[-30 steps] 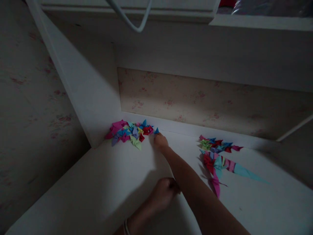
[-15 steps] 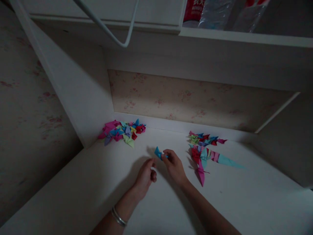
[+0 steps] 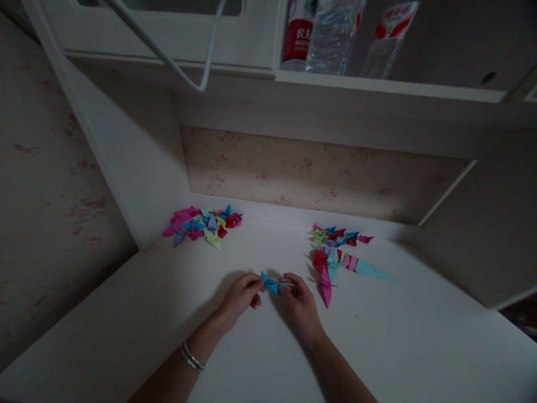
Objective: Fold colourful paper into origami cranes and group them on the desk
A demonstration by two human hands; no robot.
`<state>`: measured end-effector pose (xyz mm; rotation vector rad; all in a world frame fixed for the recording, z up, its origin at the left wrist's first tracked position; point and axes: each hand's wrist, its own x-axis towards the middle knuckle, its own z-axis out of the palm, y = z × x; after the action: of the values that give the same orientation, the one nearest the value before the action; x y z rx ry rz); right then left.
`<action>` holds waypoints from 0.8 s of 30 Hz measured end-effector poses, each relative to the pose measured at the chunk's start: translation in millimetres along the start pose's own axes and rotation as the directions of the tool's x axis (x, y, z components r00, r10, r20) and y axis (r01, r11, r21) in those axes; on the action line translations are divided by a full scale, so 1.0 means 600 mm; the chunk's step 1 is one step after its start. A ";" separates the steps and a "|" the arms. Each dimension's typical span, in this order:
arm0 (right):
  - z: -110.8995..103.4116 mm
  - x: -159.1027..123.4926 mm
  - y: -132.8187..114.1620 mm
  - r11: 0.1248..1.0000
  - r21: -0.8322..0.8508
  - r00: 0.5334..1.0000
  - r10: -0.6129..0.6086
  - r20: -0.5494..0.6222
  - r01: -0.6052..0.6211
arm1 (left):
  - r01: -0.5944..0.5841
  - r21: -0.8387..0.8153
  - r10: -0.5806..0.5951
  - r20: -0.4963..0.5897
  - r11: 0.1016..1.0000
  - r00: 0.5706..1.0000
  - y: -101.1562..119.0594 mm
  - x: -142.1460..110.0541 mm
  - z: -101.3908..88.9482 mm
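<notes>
A small blue folded-paper crane (image 3: 272, 285) is held between my two hands, above the white tabletop (image 3: 251, 347). My right hand (image 3: 300, 302) pinches its right end between thumb and fingers. At its left tip, the thumb and forefinger of my left hand (image 3: 241, 294) close on the paper. A heap of colourful paper cranes (image 3: 203, 225) lies at the back left. To the right of my hands are a row of small folded cranes (image 3: 342, 237) and a cluster of folded pieces (image 3: 331, 266) with a long pale-turquoise point.
A shelf (image 3: 377, 87) overhangs the back of the table, with plastic bottles (image 3: 331, 36) on it. A white cable or bar (image 3: 176, 67) hangs in front at upper left. A side panel (image 3: 113, 151) stands at the left, beside flowered wallpaper.
My left hand has come up to the blue crane and taken its left tip. The right hand has brought the crane nearer to me. The view has shifted slightly.
</notes>
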<state>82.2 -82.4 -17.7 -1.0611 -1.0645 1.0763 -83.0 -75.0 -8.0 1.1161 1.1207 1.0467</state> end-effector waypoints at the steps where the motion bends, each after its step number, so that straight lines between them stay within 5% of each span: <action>1: -0.001 0.002 0.001 1.000 -0.007 1.000 0.015 0.017 -0.014 | -0.006 -0.001 0.006 -0.004 1.000 1.000 0.000 0.000 0.000; 8: -0.007 0.003 0.008 0.987 -0.160 0.977 0.061 0.206 -0.028 | -0.044 -0.010 0.044 -0.007 0.999 0.999 -0.007 0.005 -0.002; 24: -0.009 0.009 0.019 0.993 -0.084 0.985 0.095 0.142 -0.083 | -0.103 0.173 0.099 0.033 0.979 0.995 -0.017 0.002 0.002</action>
<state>86.7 -75.8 -28.8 -1.1143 -1.1934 1.2074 -80.7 -75.3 -18.4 1.3335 1.1641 1.0250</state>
